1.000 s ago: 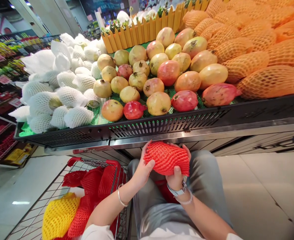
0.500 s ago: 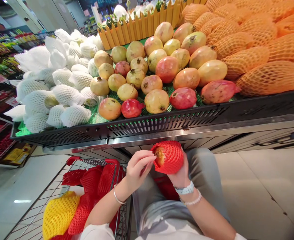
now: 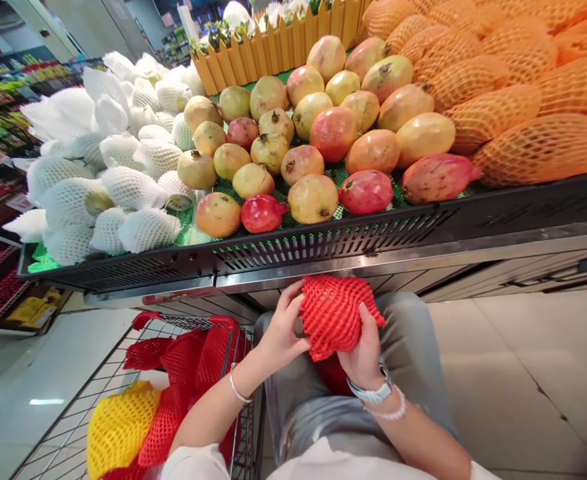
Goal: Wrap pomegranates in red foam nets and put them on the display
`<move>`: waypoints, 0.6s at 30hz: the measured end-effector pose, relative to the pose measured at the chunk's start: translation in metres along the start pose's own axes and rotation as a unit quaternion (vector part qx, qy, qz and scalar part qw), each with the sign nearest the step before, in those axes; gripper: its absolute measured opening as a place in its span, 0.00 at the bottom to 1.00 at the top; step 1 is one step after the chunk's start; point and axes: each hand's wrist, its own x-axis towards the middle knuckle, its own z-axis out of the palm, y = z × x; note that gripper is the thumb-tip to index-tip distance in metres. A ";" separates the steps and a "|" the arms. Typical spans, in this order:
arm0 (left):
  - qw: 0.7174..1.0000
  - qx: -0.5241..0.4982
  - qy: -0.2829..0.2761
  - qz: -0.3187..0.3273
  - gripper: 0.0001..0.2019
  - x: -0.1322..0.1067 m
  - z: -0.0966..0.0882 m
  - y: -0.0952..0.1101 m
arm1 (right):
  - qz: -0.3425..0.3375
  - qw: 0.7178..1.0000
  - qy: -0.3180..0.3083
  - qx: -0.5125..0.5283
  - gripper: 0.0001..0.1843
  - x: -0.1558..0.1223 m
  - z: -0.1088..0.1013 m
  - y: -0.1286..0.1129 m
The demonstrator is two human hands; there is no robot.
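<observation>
We're gripping the red foam net (image 3: 337,317) between our fingers, left hand (image 3: 282,323) curling round its left edge, right hand (image 3: 363,350) pressing its near side, long axis running roughly crosswise between them, both hands touching it.

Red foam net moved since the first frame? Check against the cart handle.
Yes, slightly: the red foam net now sits a little further right of the red cart handle in the head view.
</observation>
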 end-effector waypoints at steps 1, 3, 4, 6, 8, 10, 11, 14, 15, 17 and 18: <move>0.999 -0.011 0.029 0.013 0.30 0.000 0.001 -0.003 | 0.007 1.000 -0.003 -0.010 0.29 -0.002 -0.001 -0.001; 0.995 -0.028 0.086 0.039 0.28 -0.001 0.002 -0.009 | 0.012 1.000 -0.003 -0.018 0.28 -0.004 -0.001 -0.005; 0.993 -0.037 0.103 0.054 0.29 -0.002 0.002 -0.012 | 0.010 1.000 -0.002 -0.019 0.27 -0.005 0.000 -0.008; 0.988 -0.073 0.106 0.089 0.31 -0.002 0.001 -0.015 | 0.007 1.000 -0.020 -0.023 0.26 -0.004 0.003 -0.016; 0.983 -0.130 0.073 0.109 0.32 -0.002 -0.003 -0.017 | 0.024 0.995 -0.087 -0.033 0.24 -0.003 0.006 -0.023; 0.980 -0.177 0.014 0.087 0.33 -0.002 -0.008 -0.017 | 0.057 0.984 -0.162 -0.038 0.24 0.001 0.008 -0.027; 0.980 -0.185 -0.012 0.067 0.34 -0.002 -0.010 -0.017 | 0.069 0.981 -0.178 -0.039 0.23 0.003 0.008 -0.027; 0.994 -0.110 -0.021 -0.001 0.32 -0.004 -0.010 -0.015 | 0.070 0.989 -0.128 -0.035 0.19 0.008 0.006 -0.018; 0.998 -0.055 -0.005 -0.011 0.28 -0.005 -0.008 -0.013 | 0.062 0.993 -0.096 -0.025 0.19 0.009 0.005 -0.013; 0.998 0.057 0.038 -0.011 0.21 -0.005 -0.004 -0.008 | 0.050 0.998 -0.043 0.005 0.19 0.011 0.002 -0.003; 0.994 0.094 0.050 0.002 0.20 -0.005 -0.002 -0.005 | 0.044 0.999 -0.025 0.018 0.19 0.011 0.001 0.000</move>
